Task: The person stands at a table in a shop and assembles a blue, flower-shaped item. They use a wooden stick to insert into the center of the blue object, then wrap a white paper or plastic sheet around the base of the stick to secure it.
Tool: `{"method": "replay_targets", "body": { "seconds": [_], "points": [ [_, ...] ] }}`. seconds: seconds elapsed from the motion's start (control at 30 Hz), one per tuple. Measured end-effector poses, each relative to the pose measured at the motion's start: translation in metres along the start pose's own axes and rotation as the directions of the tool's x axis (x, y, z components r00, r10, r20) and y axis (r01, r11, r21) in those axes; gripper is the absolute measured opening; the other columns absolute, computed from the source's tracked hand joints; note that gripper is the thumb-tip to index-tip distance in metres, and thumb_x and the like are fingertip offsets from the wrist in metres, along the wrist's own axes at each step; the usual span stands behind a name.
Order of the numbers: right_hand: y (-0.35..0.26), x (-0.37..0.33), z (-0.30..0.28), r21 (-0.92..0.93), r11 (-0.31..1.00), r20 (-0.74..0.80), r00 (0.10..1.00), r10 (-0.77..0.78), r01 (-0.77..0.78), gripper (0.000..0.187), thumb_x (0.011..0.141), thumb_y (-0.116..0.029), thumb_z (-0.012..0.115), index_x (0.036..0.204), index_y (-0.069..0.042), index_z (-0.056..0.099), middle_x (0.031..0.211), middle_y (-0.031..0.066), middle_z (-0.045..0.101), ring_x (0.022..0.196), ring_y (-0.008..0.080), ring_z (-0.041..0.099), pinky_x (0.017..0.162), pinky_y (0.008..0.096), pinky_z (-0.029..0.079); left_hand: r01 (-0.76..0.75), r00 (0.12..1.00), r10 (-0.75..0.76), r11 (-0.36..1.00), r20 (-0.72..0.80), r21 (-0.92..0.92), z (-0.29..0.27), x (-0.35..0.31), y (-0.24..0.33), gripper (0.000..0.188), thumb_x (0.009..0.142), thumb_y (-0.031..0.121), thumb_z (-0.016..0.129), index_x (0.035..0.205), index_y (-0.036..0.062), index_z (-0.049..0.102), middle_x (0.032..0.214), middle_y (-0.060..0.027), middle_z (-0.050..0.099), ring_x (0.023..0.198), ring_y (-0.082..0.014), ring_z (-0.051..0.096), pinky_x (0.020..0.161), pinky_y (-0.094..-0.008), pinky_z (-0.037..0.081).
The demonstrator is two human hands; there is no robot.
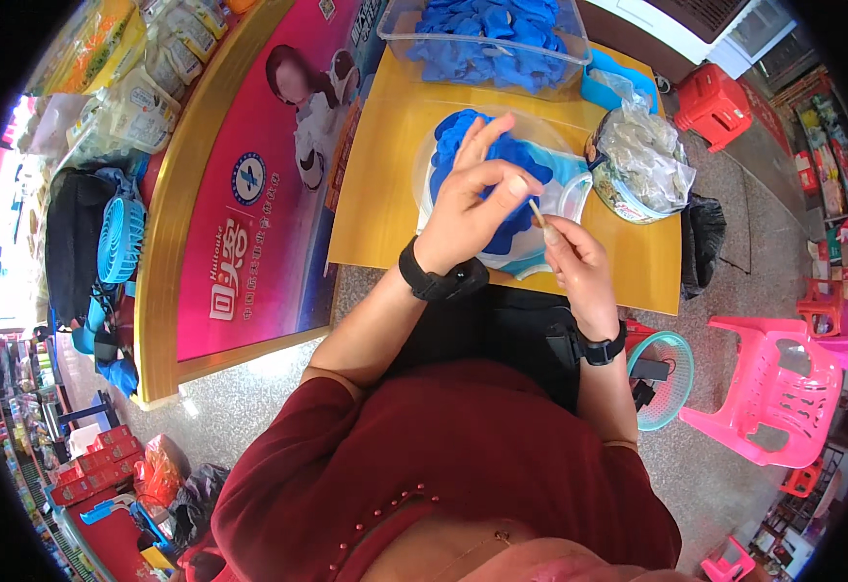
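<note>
My right hand [579,257] pinches a thin, short, pale stick [538,209] between thumb and fingertips. Close to the stick's upper end is the thumb of my left hand [472,199], whose fingers are raised and apart. I see nothing held in the left hand. Beneath both hands lie bright blue, petal-like pieces [455,128], heaped on a round translucent tray [424,175] and partly covered by my left hand. A light-blue and whitish item [568,173] lies beside them; its kind is unclear.
At the back of the yellow table [375,145], a clear plastic bin [579,48] holds many blue pieces. A blue container [606,92] and a round tub [628,206] with plastic bags stand right. A pink counter [230,262] borders the left. A pink chair [773,388] stands right.
</note>
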State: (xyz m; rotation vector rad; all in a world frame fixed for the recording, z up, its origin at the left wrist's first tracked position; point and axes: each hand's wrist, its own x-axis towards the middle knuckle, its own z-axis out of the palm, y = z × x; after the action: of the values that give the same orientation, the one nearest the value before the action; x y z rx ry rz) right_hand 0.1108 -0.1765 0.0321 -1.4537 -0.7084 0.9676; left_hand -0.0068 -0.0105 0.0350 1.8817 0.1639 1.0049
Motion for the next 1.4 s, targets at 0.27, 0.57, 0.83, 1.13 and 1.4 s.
{"method": "replay_targets", "body": {
  "seconds": [0.27,0.57,0.83,1.13,1.4],
  "points": [
    [0.011,-0.003,0.003,-0.095,0.986,-0.109,0.983,-0.145,0.135,0.026,0.096,-0.017,0.061,0.115,-0.001,0.066,0.075,-0.0047,0.053,0.065,0.0038,0.045,0.057,0.0202,0.036,0.271,0.910,-0.391,0.810,-0.136,-0.520,0.015,0.000,0.008,0.038,0.093,0.004,0.061,0.130,0.0013,0.052,0.138,-0.0122,0.048,0.125,-0.0184,0.048,0.105,-0.0323,0.038],
    [0.010,-0.004,0.009,-0.031,0.973,-0.206,0.951,-0.230,0.229,0.025,0.096,-0.013,0.061,0.116,0.001,0.065,0.079,-0.0029,0.055,0.068,0.0045,0.047,0.060,0.0198,0.039,0.454,0.864,-0.492,0.852,-0.102,-0.261,0.029,-0.014,0.000,0.023,0.092,0.018,0.066,0.077,-0.0005,0.064,0.067,0.0019,0.048,0.064,-0.0067,0.044,0.056,-0.0250,0.037],
    [0.011,-0.005,0.004,-0.076,0.980,-0.153,0.969,-0.193,0.183,0.024,0.096,-0.013,0.061,0.115,0.001,0.065,0.091,-0.0002,0.062,0.077,0.0047,0.052,0.069,0.0195,0.044,0.343,0.926,-0.368,0.912,-0.081,-0.223,0.022,0.000,0.005,0.021,0.092,0.022,0.066,0.089,0.0015,0.068,0.069,0.0009,0.055,0.065,-0.0066,0.047,0.058,-0.0238,0.040],
    [0.011,-0.010,0.018,0.163,0.976,-0.086,0.988,-0.128,0.141,0.027,0.098,-0.017,0.059,0.119,0.000,0.063,0.078,-0.0047,0.053,0.066,0.0026,0.044,0.057,0.0182,0.035,0.309,0.874,-0.450,0.805,-0.182,-0.507,0.016,0.001,0.015,0.026,0.099,0.024,0.056,0.104,0.0008,0.068,0.080,0.0027,0.064,0.070,-0.0031,0.054,0.063,-0.0203,0.045],
    [0.015,-0.009,0.024,0.376,0.926,-0.049,0.999,-0.005,0.023,0.033,0.098,-0.019,0.057,0.125,-0.001,0.057,0.067,-0.0035,0.043,0.057,0.0035,0.034,0.048,0.0199,0.022,0.183,0.872,-0.409,0.782,-0.269,-0.596,0.026,0.006,0.016,0.019,0.095,0.012,0.061,0.110,0.0008,0.065,0.100,-0.0035,0.067,0.087,-0.0069,0.059,0.077,-0.0217,0.049]
  ]
}}
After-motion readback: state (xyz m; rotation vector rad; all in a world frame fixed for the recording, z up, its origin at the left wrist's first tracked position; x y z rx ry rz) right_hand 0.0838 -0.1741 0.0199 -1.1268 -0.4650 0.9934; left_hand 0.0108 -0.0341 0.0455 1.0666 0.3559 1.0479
